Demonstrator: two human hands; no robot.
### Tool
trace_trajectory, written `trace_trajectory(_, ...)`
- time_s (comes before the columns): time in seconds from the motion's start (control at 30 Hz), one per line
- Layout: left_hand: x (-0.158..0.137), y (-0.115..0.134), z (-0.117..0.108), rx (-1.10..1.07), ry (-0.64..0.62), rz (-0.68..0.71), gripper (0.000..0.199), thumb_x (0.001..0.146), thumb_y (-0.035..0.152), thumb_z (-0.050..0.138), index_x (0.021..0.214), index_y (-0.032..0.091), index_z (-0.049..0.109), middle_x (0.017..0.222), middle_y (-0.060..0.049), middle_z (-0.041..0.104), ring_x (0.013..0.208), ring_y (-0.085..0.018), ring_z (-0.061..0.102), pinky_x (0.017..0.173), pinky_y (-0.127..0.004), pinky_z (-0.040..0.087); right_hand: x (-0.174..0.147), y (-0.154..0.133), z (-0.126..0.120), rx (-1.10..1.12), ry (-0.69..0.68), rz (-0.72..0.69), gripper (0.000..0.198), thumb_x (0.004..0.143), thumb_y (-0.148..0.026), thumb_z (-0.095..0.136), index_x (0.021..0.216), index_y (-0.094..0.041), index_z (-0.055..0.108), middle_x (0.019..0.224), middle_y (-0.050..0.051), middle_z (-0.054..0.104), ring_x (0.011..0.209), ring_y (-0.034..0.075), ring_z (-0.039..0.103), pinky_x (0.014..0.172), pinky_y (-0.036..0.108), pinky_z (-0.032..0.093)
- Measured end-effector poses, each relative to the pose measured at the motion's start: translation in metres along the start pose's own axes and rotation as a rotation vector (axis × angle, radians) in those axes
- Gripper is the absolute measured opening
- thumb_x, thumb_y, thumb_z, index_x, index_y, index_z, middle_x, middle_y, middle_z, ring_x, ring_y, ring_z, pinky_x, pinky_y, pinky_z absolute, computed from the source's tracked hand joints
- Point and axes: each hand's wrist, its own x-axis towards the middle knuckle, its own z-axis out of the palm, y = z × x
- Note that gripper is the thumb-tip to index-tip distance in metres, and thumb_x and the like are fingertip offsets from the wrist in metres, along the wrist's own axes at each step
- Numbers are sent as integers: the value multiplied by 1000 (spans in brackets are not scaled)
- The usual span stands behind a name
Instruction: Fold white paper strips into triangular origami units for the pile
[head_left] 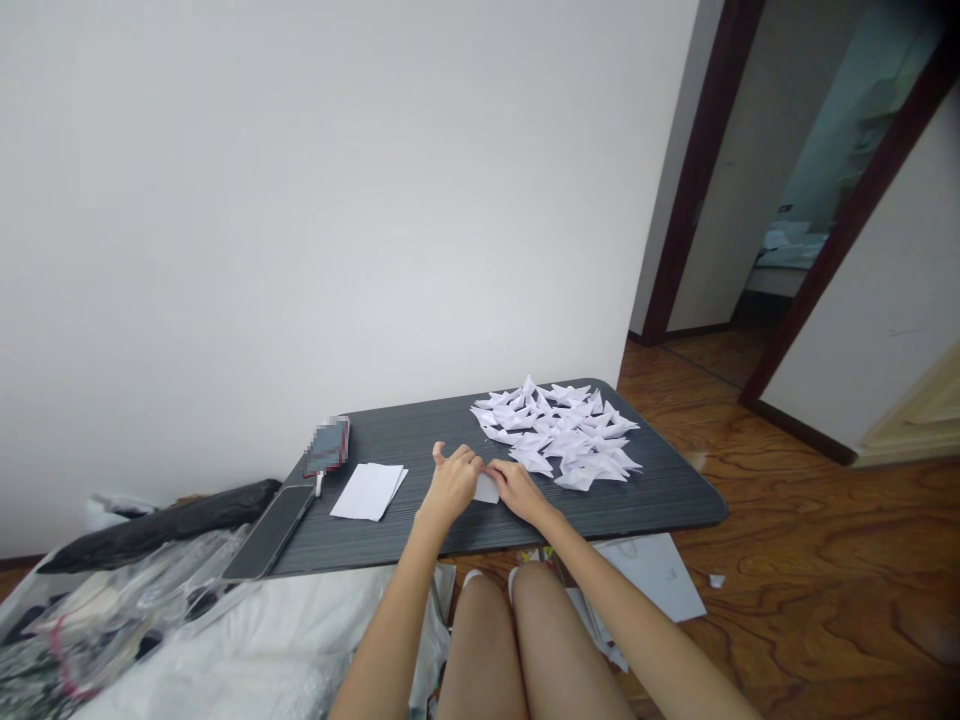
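A small folded piece of white paper (487, 489) lies on the dark table between my two hands. My left hand (451, 482) is at its left side, thumb raised and the other fingers curled down at the paper. From the right, my right hand (516, 487) has its fingers closed on the paper's upper edge. Just beyond the hands, a heap of folded white paper boats (559, 430) covers the table's right part. To the left sits a stack of white paper sheets (369, 491), slightly fanned. My fingers partly hide the folded piece.
The dark table (420, 430) stands against a white wall. A phone-like dark slab (271, 532) lies at its left edge, near a blurred-out item (328, 447). Plastic bags (150, 580) are heaped at left. White paper (652, 570) lies on the wooden floor below; a doorway opens at right.
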Motion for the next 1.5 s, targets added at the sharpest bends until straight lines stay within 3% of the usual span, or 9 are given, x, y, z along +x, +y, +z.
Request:
trace_trajectory(0.17,-8,-26,-3,-35,35,-136,22,83,19,37,71,16,55,74,-5,60,86,-20,51,88,-52,13,0,3,2,19,13,37,23,82,-18,36,70,-16,56,66,2,58,62,14,51,59,23,35)
trace_trajectory(0.37,-15,-46,-24,27,185,-462,26,84,21,33,80,16,58,84,-10,61,91,-23,51,88,-51,15,0,5,0,13,4,84,23,81,-18,38,68,-15,57,64,2,58,61,13,51,57,22,33)
trace_trajectory(0.53,-4,-27,-27,-233,-197,-38,23,76,22,47,96,20,59,92,-7,64,87,-19,55,82,-34,31,-1,3,1,101,-56,25,22,80,-21,40,68,-16,57,65,1,58,62,12,51,59,22,34)
trace_trajectory(0.67,-1,-27,-7,-493,-310,-173,16,69,19,51,70,14,66,69,-8,66,67,-18,58,63,-26,40,2,10,3,295,43,122,19,77,-30,46,69,-16,56,64,1,57,60,13,51,57,23,38)
trace_trajectory(0.77,-2,-30,14,-928,-106,-332,18,66,26,55,71,12,66,70,-7,66,64,-17,58,59,-24,42,6,17,4,580,158,269,27,72,-36,53,90,-17,53,74,3,60,57,13,53,53,24,42)
trace_trajectory(0.87,-4,-24,35,-1257,169,-629,24,61,30,61,72,9,64,64,-7,65,57,-16,58,50,-23,42,7,21,6,696,83,330,33,67,-36,58,92,-15,53,65,2,60,51,12,53,51,24,43)
trace_trajectory(1.0,-8,-13,53,-1371,169,-657,25,63,33,59,68,8,62,56,-4,62,50,-14,56,48,-23,44,5,23,6,682,42,319,22,68,-34,57,75,-14,58,56,1,58,51,13,54,48,24,43)
trace_trajectory(1.23,-15,-14,57,-1469,174,-636,22,65,31,58,63,9,62,51,0,58,45,-10,52,46,-21,43,4,23,6,717,28,346,26,69,-33,57,85,-13,61,53,0,57,39,9,47,37,20,36)
trace_trajectory(1.5,-17,-12,51,-1573,241,-584,22,64,25,60,82,11,61,59,-1,62,50,-11,55,49,-22,44,3,22,4,781,-19,326,24,68,-28,57,86,-16,66,63,1,63,44,9,48,42,20,37)
